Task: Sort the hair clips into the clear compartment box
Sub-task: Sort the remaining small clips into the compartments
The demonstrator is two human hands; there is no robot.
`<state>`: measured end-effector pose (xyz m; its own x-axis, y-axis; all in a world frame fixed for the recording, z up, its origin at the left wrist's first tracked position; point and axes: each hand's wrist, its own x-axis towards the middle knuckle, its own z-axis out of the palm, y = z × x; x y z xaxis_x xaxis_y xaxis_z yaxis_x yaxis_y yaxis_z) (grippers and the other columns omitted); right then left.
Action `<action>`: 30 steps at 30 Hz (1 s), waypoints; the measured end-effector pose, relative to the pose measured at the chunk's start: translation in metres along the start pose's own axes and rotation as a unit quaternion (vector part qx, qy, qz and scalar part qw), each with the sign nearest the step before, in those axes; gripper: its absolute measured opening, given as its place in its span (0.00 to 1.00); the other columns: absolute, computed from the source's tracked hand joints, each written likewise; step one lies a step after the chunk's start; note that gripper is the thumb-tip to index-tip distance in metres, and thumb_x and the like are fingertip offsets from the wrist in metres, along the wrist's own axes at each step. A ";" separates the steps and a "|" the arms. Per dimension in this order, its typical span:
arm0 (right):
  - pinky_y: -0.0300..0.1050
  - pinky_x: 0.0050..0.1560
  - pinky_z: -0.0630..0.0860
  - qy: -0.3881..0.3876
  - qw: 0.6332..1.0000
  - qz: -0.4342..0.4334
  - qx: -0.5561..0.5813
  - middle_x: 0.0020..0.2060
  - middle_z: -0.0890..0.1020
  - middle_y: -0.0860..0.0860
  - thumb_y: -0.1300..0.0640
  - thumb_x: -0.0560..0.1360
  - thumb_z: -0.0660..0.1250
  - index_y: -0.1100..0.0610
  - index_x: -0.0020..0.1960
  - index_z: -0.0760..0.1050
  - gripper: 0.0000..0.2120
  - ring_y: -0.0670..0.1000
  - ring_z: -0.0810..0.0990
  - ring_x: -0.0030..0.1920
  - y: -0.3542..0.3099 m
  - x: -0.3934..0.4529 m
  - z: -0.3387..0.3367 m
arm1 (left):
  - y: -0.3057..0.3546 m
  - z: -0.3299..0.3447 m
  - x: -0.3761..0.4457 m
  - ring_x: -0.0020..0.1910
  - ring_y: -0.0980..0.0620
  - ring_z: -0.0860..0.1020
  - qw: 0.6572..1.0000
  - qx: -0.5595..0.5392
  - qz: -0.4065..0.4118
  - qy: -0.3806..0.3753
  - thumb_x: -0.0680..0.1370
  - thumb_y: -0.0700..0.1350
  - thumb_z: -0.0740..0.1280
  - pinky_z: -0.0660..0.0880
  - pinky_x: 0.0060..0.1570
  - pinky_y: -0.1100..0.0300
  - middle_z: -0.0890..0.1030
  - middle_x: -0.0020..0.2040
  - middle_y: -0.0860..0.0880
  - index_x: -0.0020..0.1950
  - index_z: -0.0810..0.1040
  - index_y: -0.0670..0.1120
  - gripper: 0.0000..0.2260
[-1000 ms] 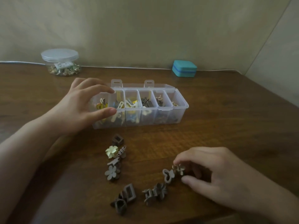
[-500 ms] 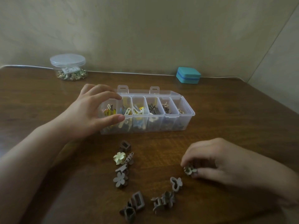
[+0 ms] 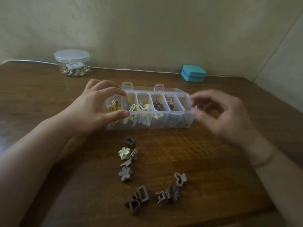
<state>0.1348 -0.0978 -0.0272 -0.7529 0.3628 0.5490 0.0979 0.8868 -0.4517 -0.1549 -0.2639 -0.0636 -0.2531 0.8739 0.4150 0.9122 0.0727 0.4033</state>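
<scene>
The hair clips (image 3: 125, 173) not yet sorted lie on the worktop (image 3: 205, 161) in the lower middle of the frame, most of them brown or grey-brown and shaped as flowers, hollow squares and a butterfly, with one pale yellow flower clip (image 3: 124, 153) among them. The left hand (image 3: 91, 108) holds the left end of the clear compartment box (image 3: 147, 122), its fingers (image 3: 113, 90) curled over the far rim and the thumb on the near wall. The right hand (image 3: 219, 112) is blurred beside the right end of the box; its fingers are curled toward the thumb, but I cannot tell if they pinch a clip. The left compartments hold yellow, white and blue clips, the right ones darker brown clips. In the upper left stands a round clear jar (image 3: 73, 63) with small gold pieces inside, and in the upper right a teal case (image 3: 193, 73).
</scene>
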 end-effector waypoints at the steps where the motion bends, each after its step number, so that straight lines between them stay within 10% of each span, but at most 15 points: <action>1: 0.39 0.47 0.78 -0.080 0.996 -0.033 0.015 0.52 0.80 0.44 0.54 0.73 0.70 0.51 0.59 0.77 0.14 0.47 0.80 0.51 -0.010 -0.012 -0.002 | 0.001 0.000 0.000 0.68 0.53 0.62 1.000 -0.001 -0.001 0.001 0.67 0.75 0.61 0.63 0.64 0.52 0.72 0.65 0.57 0.65 0.76 0.59 0.32; 5: 0.35 0.64 0.70 -0.374 0.927 -0.010 0.038 0.65 0.72 0.34 0.53 0.73 0.72 0.42 0.66 0.73 0.23 0.39 0.69 0.68 -0.032 -0.047 -0.002 | 0.002 0.000 0.000 0.69 0.51 0.62 1.000 -0.003 -0.002 0.002 0.67 0.74 0.61 0.63 0.64 0.52 0.73 0.65 0.57 0.65 0.76 0.59 0.31; 12: 0.40 0.54 0.77 -0.224 0.970 -0.083 0.053 0.51 0.81 0.47 0.60 0.73 0.73 0.57 0.53 0.81 0.09 0.46 0.81 0.53 -0.020 -0.041 0.009 | 0.000 0.000 0.001 0.68 0.54 0.62 1.000 0.000 -0.001 -0.002 0.66 0.77 0.59 0.63 0.64 0.52 0.72 0.65 0.57 0.65 0.75 0.60 0.34; 18: 0.42 0.43 0.79 0.017 0.999 0.046 -0.020 0.46 0.83 0.42 0.54 0.71 0.74 0.46 0.52 0.80 0.11 0.43 0.81 0.45 0.017 0.028 -0.003 | -0.001 0.000 0.001 0.68 0.56 0.61 1.000 -0.005 0.000 -0.001 0.66 0.79 0.58 0.63 0.65 0.52 0.72 0.65 0.59 0.65 0.75 0.61 0.35; 25: 0.44 0.45 0.78 0.025 0.995 -0.032 -0.087 0.48 0.81 0.45 0.51 0.74 0.69 0.52 0.53 0.79 0.09 0.44 0.79 0.48 0.001 0.010 0.004 | -0.001 -0.001 0.000 0.69 0.54 0.61 1.000 0.002 -0.002 -0.006 0.67 0.78 0.59 0.65 0.66 0.49 0.72 0.66 0.58 0.65 0.75 0.60 0.34; 30: 0.42 0.53 0.77 -0.204 0.972 -0.117 0.020 0.52 0.81 0.43 0.46 0.72 0.73 0.52 0.57 0.80 0.16 0.44 0.80 0.54 -0.051 -0.045 0.016 | -0.001 0.000 0.000 0.69 0.52 0.62 1.000 0.001 -0.001 -0.006 0.67 0.79 0.58 0.66 0.68 0.46 0.72 0.66 0.56 0.65 0.76 0.59 0.35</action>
<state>0.1531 -0.1640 -0.0400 -0.9476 0.0022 0.3193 -0.1260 0.9163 -0.3802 -0.1560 -0.2640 -0.0636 -0.2502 0.8799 0.4039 0.9124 0.0748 0.4023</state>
